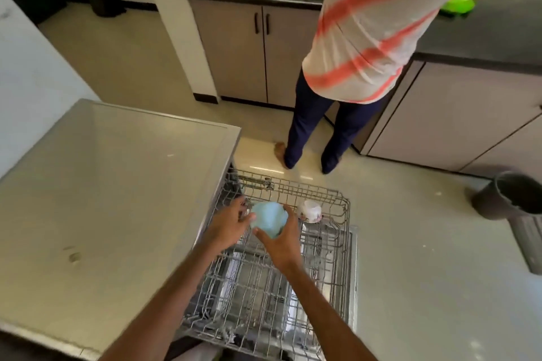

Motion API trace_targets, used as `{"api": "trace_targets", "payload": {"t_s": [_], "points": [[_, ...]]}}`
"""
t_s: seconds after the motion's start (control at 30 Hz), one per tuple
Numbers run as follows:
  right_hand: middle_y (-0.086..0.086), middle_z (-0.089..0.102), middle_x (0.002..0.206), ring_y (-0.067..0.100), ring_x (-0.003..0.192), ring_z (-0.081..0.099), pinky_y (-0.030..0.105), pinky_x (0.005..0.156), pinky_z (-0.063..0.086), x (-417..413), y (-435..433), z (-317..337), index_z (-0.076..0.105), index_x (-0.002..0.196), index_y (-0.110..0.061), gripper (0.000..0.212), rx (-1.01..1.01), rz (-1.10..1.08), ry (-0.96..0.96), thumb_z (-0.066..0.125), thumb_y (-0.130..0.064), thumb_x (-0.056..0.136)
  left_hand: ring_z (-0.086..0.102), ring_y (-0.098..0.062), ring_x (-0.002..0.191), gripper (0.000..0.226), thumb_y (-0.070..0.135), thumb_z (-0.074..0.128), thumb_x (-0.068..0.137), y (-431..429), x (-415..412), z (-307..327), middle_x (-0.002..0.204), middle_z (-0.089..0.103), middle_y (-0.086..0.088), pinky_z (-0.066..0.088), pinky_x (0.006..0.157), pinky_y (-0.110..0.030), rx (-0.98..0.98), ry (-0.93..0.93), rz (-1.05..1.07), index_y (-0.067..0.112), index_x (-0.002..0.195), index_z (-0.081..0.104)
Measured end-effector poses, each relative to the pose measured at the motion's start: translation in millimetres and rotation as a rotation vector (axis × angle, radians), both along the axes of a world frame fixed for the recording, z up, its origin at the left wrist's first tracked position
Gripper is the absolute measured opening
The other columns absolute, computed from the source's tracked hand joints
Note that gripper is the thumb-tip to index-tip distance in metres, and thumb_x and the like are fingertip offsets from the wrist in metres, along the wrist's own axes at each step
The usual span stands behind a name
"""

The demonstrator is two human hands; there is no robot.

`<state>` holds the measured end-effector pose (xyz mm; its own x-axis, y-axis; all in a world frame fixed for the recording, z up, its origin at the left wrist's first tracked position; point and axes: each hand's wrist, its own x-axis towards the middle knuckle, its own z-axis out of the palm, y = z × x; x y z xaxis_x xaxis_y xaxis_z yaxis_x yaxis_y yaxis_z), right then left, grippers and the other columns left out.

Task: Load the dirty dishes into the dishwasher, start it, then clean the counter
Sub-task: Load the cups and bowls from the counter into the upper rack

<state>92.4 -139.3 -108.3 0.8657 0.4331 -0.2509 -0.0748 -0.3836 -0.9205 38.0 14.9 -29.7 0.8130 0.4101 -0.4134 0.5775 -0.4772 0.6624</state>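
The dishwasher's wire rack [343, 246] is pulled out below me. Over its far end my right hand [283, 243] grips a light blue cup [268, 217], fingers curled round its side. My left hand [230, 223] touches the cup's left side with its fingertips and thumb. A white patterned cup [310, 210] lies in the rack just right of the blue one. The rest of the rack looks bare.
The dishwasher's steel top [111, 184] spreads to the left. A person in a striped shirt [375, 35] stands at the dark counter [484, 29] beyond the rack. A green dish [459, 4] lies on that counter. A grey bin [507, 196] stands at right on the floor.
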Motion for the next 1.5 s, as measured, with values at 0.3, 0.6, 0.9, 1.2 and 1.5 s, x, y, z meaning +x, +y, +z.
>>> {"api": "trace_targets", "payload": {"t_s": [0.3, 0.6, 0.9, 1.2, 1.5], "points": [[0.003, 0.041, 0.142, 0.025, 0.128, 0.044, 0.044, 0.101, 0.047, 54.6, 29.3, -87.3, 0.028, 0.141, -0.020, 0.099, -0.333, -0.039, 0.032, 0.087, -0.049, 0.067, -0.013, -0.042, 0.148, 0.085, 0.047, 0.054, 0.092, 93.0, 70.9, -54.3, 0.161, -0.016, -0.021, 0.012, 0.115, -0.069, 0.965, 0.064, -0.559, 0.016, 0.157, 0.008], [0.009, 0.036, 0.142, 0.030, 0.131, 0.039, 0.053, 0.105, 0.046, 111.8, 84.4, -188.1, 0.024, 0.142, -0.018, 0.100, -0.531, 0.007, 0.004, 0.086, -0.046, 0.069, -0.003, -0.043, 0.150, 0.077, 0.066, 0.038, 0.085, 117.8, 77.0, -77.3, 0.164, 0.013, -0.010, 0.011, 0.112, -0.072, 1.005, -0.014, -0.581, 0.023, 0.148, 0.042], [0.017, 0.025, 0.153, 0.037, 0.143, 0.025, 0.057, 0.111, 0.038, 122.6, 97.6, -217.6, 0.024, 0.146, -0.012, 0.090, -0.649, 0.087, -0.082, 0.080, -0.035, 0.080, -0.012, -0.041, 0.150, 0.074, 0.069, 0.031, 0.086, 116.4, 77.8, -75.8, 0.165, 0.007, -0.007, 0.004, 0.113, -0.071, 0.997, 0.046, -0.584, 0.027, 0.145, 0.047], [0.016, 0.024, 0.160, 0.035, 0.149, 0.017, 0.053, 0.119, 0.027, 100.8, 82.3, -172.9, 0.026, 0.151, -0.006, 0.072, -0.673, 0.100, -0.126, 0.063, -0.033, 0.095, -0.022, -0.039, 0.148, 0.080, 0.072, 0.024, 0.088, 115.3, 79.2, -73.2, 0.165, -0.011, -0.007, 0.000, 0.114, -0.068, 0.969, 0.124, -0.574, 0.026, 0.154, 0.029], [0.008, 0.028, 0.160, 0.025, 0.149, 0.018, 0.046, 0.121, 0.025, 56.8, 98.3, -7.7, 0.031, 0.151, -0.008, 0.057, -0.328, 0.258, -0.458, 0.050, -0.031, 0.102, -0.009, -0.029, 0.152, 0.090, 0.060, 0.028, 0.097, 89.6, 14.6, -49.9, 0.163, -0.015, -0.013, 0.008, 0.123, -0.050, 0.676, 0.033, -0.213, 0.005, 0.155, -0.013]]}}
